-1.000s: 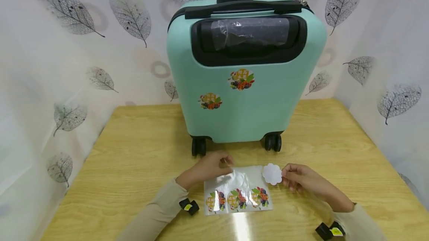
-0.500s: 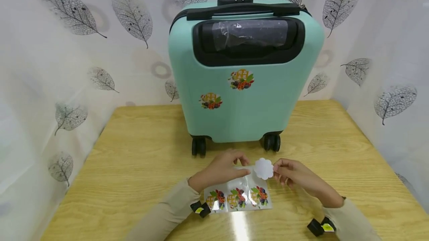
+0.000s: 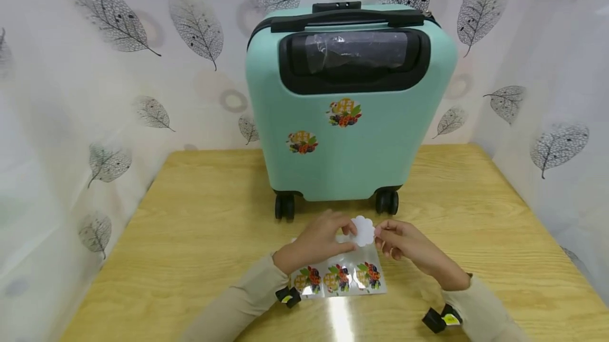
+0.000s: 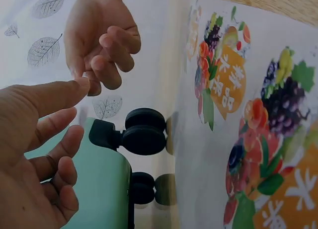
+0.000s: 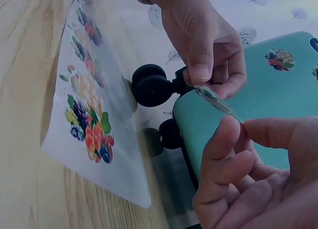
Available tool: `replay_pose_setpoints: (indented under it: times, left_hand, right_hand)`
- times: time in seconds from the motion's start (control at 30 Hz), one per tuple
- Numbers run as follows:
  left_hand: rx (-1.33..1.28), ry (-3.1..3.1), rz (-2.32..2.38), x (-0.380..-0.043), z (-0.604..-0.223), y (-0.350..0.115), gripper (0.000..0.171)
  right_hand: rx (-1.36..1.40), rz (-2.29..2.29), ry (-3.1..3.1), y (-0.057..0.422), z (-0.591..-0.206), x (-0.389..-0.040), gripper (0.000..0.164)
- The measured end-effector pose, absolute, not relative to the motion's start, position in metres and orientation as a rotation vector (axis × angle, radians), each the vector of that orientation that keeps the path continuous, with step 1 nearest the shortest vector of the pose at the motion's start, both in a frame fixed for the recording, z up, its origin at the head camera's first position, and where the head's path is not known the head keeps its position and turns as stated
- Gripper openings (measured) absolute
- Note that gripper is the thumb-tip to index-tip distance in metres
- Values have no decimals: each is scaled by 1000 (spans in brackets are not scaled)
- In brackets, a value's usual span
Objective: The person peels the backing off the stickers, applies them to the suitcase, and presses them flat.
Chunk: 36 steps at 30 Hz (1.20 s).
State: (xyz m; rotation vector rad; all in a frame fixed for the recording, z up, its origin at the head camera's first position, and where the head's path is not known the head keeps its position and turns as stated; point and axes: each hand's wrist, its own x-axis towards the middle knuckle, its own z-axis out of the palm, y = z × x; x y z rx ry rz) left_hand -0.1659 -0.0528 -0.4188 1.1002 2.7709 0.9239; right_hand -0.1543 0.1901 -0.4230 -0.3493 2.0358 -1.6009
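A white scalloped sticker (image 3: 363,231), its back toward the head view, is held up above the sticker sheet. My right hand (image 3: 404,241) pinches its right edge between thumb and index finger; the right wrist view shows the sticker (image 5: 216,100) nearly edge-on, fruit print partly visible. At its left edge my left hand (image 3: 321,239) has thumb and index finger apart, close to or touching the sticker. Beneath lies the glossy sheet (image 3: 328,273) with a row of fruit stickers. The mint suitcase (image 3: 352,157) stands behind, bearing two round fruit stickers (image 3: 344,112).
The wooden table (image 3: 204,199) extends to both sides of the hands. Black suitcase wheels (image 3: 285,206) stand on it just beyond the sheet. A pale leaf-patterned backdrop (image 3: 200,83) encloses the back and sides.
My right hand has brought the sticker left and slightly away from me. Moving right off the sheet's upper left part, my left hand has come to the sticker's left edge.
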Motion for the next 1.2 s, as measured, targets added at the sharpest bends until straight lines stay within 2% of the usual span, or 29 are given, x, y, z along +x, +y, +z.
replay_pose_setpoints:
  times: [0.2, 0.4, 0.63, 0.77, 0.93, 1.2]
  left_hand:
    - [1227, 2938, 708, -167, -423, -53, 27]
    - [1295, 3003, 721, -167, -428, -54, 28]
    - [1310, 2993, 855, -170, -431, -54, 14]
    - [1198, 2878, 1068, -171, -433, -55, 7]
    - [931, 2692, 1361, -174, -435, -56, 7]
    - [703, 2435, 1632, -178, -435, -58, 11]
  right_hand:
    - [-332, -1613, 1994, 186, -425, -155, 23]
    - [-349, -1649, 1971, 181, -425, -158, 24]
    - [-340, -1705, 1957, 178, -421, -160, 24]
    - [-350, -1702, 1974, 179, -422, -159, 26]
    - [-400, -1709, 2042, 178, -423, -159, 35]
    - [-372, -1682, 2221, 175, -420, -158, 29]
